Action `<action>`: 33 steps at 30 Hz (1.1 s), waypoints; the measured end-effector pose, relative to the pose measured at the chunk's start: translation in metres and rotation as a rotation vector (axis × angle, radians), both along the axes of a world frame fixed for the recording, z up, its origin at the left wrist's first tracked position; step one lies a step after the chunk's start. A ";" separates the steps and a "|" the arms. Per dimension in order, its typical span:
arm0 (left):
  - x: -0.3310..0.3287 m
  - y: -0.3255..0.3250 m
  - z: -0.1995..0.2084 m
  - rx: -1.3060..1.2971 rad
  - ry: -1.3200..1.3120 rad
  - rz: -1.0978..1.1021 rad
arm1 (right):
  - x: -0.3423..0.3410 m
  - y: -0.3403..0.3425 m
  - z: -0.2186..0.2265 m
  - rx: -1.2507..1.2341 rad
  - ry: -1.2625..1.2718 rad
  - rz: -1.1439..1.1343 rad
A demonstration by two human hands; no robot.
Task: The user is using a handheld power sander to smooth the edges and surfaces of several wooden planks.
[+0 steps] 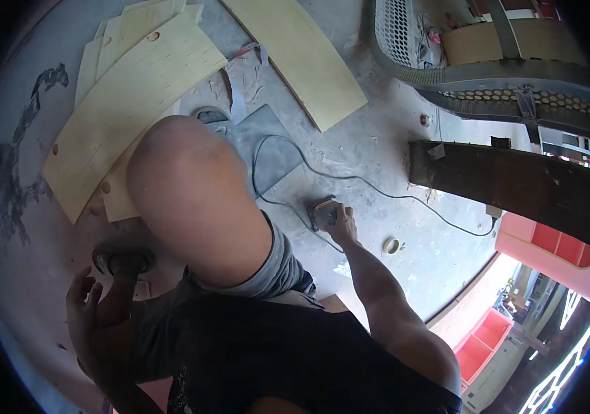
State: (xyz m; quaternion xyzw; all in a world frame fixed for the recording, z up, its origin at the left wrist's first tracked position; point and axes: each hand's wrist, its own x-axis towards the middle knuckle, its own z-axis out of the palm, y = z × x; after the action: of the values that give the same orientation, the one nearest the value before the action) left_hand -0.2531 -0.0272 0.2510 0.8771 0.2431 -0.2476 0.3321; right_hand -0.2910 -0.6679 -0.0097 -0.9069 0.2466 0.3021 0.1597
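Note:
On the floor right of my raised knee, my right hand point(344, 226) is closed round a dark, boxy hand tool point(322, 214) with an orange-brown edge. Its exact kind is hard to make out. A thin black cable point(395, 190) loops over the floor and comes close to the tool and my forearm. At the lower left, my left hand point(82, 297) hangs beside my shoe point(121, 261), fingers apart and loosely bent, holding nothing.
Pale wooden boards point(136, 76) with round holes lie stacked at upper left; another long board point(302, 58) lies at top centre. A dark flat sheet point(271, 148) rests beyond my knee. A tape roll point(392, 245), brown metal post point(508, 186) and pink box point(550, 252) stand right.

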 end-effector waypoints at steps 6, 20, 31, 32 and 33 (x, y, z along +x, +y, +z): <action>0.033 -0.013 0.026 0.019 -0.177 -0.150 | 0.052 -0.049 0.027 0.947 -0.414 -0.540; 0.114 -0.157 0.134 -0.368 -0.805 -0.328 | 0.293 0.134 0.215 2.618 -0.375 -0.379; 0.164 -0.217 0.155 -0.797 -0.984 -0.167 | 0.384 0.280 0.352 2.762 0.103 0.047; 0.165 -0.218 0.161 -0.787 -1.003 -0.163 | 0.385 0.287 0.358 2.761 0.026 0.049; 0.165 -0.218 0.167 -0.759 -1.034 -0.108 | 0.387 0.293 0.363 2.759 -0.051 0.048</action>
State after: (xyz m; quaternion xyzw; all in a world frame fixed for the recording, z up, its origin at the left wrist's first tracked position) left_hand -0.0877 -0.2451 0.4175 0.7156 -0.0974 0.1222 0.6808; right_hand 0.0962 -0.3745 0.3535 -0.0250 -0.2681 0.2855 0.9198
